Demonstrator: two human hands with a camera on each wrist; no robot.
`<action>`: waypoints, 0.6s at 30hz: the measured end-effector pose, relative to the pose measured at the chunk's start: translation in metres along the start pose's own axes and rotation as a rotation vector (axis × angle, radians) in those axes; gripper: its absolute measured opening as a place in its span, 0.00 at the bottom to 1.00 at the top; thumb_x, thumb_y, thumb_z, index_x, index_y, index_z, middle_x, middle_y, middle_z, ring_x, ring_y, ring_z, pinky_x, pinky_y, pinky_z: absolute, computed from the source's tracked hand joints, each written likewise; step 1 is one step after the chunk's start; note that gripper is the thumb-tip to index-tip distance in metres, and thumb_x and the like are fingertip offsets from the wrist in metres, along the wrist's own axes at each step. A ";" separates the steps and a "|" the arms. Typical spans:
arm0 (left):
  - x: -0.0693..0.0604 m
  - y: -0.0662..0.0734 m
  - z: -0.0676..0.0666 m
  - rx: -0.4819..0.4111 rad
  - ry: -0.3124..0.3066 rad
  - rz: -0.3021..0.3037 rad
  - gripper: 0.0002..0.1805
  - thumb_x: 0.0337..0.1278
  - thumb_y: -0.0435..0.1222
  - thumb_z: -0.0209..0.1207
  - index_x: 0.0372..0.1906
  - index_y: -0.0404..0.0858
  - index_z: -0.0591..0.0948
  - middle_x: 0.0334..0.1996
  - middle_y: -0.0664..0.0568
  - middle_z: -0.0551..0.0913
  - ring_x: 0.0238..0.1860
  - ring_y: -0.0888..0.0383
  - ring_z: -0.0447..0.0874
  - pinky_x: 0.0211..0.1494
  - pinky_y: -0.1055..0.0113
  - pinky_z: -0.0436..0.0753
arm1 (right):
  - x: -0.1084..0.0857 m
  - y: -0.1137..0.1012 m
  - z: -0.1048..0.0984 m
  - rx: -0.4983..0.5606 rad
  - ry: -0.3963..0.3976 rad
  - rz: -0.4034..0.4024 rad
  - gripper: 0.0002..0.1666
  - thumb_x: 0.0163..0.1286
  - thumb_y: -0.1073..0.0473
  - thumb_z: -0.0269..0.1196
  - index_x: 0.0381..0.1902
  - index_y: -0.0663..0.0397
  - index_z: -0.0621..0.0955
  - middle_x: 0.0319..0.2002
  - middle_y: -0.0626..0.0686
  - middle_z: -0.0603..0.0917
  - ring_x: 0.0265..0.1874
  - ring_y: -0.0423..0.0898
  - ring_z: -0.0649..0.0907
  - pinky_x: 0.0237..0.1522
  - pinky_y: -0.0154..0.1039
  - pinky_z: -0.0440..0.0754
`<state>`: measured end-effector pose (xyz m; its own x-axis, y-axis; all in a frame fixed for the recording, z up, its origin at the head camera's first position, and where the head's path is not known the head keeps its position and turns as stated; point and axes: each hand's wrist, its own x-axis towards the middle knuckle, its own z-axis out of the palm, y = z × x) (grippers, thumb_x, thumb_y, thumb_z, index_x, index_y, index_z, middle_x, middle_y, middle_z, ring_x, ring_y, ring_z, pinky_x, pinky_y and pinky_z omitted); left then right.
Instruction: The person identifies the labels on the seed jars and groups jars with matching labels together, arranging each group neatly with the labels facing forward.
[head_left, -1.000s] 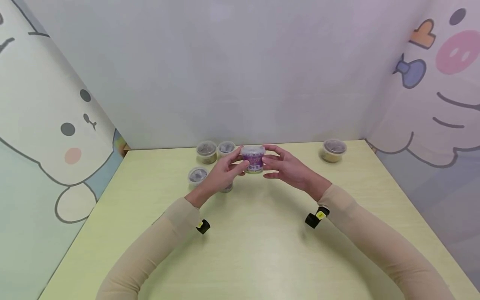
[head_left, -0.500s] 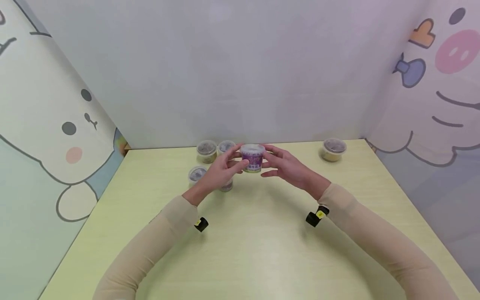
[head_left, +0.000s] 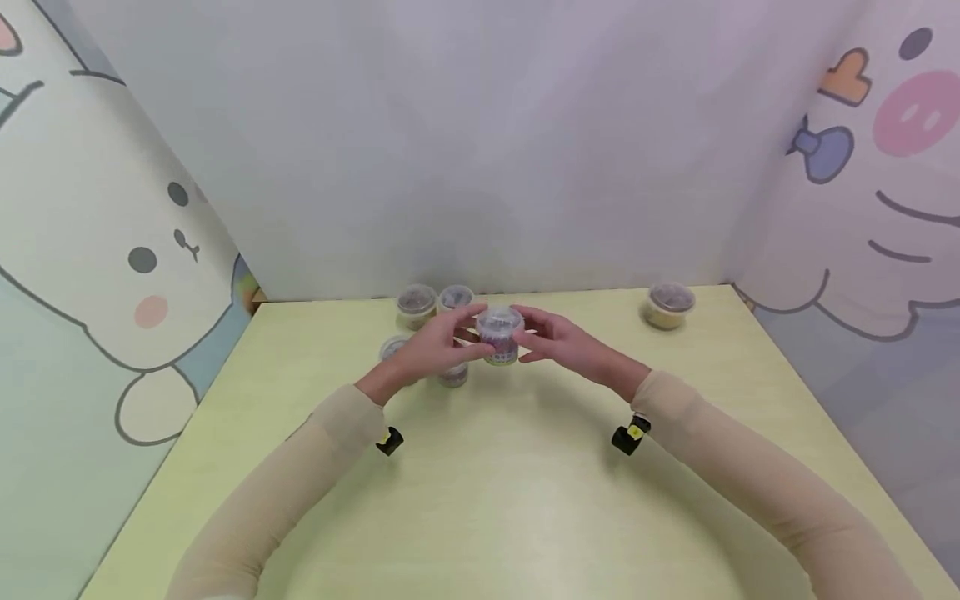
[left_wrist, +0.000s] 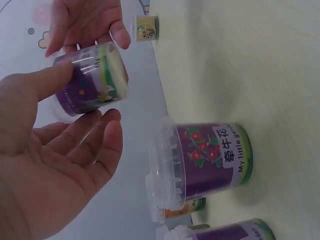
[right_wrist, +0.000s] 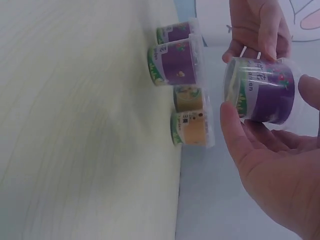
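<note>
Above the table, a small clear plastic cup with a lid and a purple label is held between both hands. My left hand grips its left side, the thumb lying across the purple label in the left wrist view. From the other side my right hand holds the same cup, thumb and fingers bent about it. The right wrist view shows the cup tipped on its side in that camera's picture, with part of its base visible. Behind and below my left hand stand several similar lidded cups, partly covered by it.
Two cups, one with a purple label and one with an orange label, stand in the left group. Alone at the back right stands another cup. Fabric walls with cartoon animals border the pale table.
Both hands have lowered the cup slightly toward me and tilted it, so more of its lid shows. The head view has shifted a little. The standing cups stay in place.
</note>
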<state>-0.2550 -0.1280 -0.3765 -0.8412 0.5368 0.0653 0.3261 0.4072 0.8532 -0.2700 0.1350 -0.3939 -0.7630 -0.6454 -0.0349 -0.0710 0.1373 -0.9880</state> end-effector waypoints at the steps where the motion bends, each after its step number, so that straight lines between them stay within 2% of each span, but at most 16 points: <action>1: -0.001 0.000 -0.001 0.022 -0.011 0.003 0.40 0.63 0.40 0.69 0.76 0.35 0.64 0.57 0.46 0.80 0.55 0.49 0.82 0.56 0.59 0.83 | 0.000 0.001 0.001 -0.015 -0.010 0.008 0.43 0.78 0.49 0.60 0.81 0.51 0.54 0.69 0.59 0.69 0.64 0.55 0.76 0.60 0.51 0.79; 5: -0.002 -0.002 -0.002 0.156 -0.028 0.012 0.39 0.62 0.39 0.70 0.74 0.33 0.67 0.56 0.47 0.81 0.56 0.52 0.81 0.55 0.58 0.83 | 0.000 0.004 0.005 -0.081 -0.016 0.050 0.50 0.75 0.48 0.63 0.83 0.45 0.48 0.71 0.59 0.67 0.66 0.55 0.74 0.65 0.54 0.74; 7: -0.001 -0.004 -0.001 0.250 -0.026 0.028 0.39 0.62 0.41 0.70 0.73 0.33 0.68 0.56 0.48 0.82 0.56 0.52 0.81 0.56 0.56 0.83 | 0.000 0.006 0.006 -0.106 -0.017 0.058 0.50 0.75 0.48 0.64 0.83 0.44 0.48 0.71 0.60 0.67 0.67 0.55 0.74 0.66 0.55 0.73; 12: -0.001 -0.009 0.005 0.420 -0.014 0.078 0.37 0.61 0.43 0.70 0.71 0.32 0.71 0.56 0.46 0.83 0.54 0.51 0.81 0.57 0.54 0.81 | 0.002 0.014 0.008 -0.141 -0.031 0.054 0.49 0.75 0.50 0.64 0.83 0.48 0.50 0.70 0.60 0.68 0.66 0.55 0.74 0.65 0.52 0.74; 15: -0.001 -0.011 0.010 0.506 0.005 0.085 0.36 0.60 0.45 0.71 0.69 0.32 0.74 0.57 0.45 0.83 0.51 0.51 0.81 0.57 0.55 0.80 | 0.005 0.020 0.012 -0.193 -0.027 0.056 0.49 0.74 0.50 0.65 0.82 0.51 0.51 0.69 0.58 0.69 0.65 0.54 0.75 0.63 0.49 0.77; 18: -0.001 -0.014 0.014 0.612 0.027 0.080 0.36 0.58 0.47 0.72 0.67 0.33 0.76 0.58 0.44 0.82 0.55 0.49 0.80 0.61 0.52 0.78 | 0.010 0.026 0.015 -0.251 -0.017 0.054 0.50 0.73 0.49 0.66 0.82 0.54 0.52 0.68 0.57 0.71 0.64 0.53 0.76 0.61 0.47 0.78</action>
<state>-0.2529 -0.1240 -0.3958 -0.8117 0.5678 0.1368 0.5706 0.7208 0.3936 -0.2697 0.1211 -0.4224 -0.7593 -0.6442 -0.0913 -0.1890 0.3527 -0.9164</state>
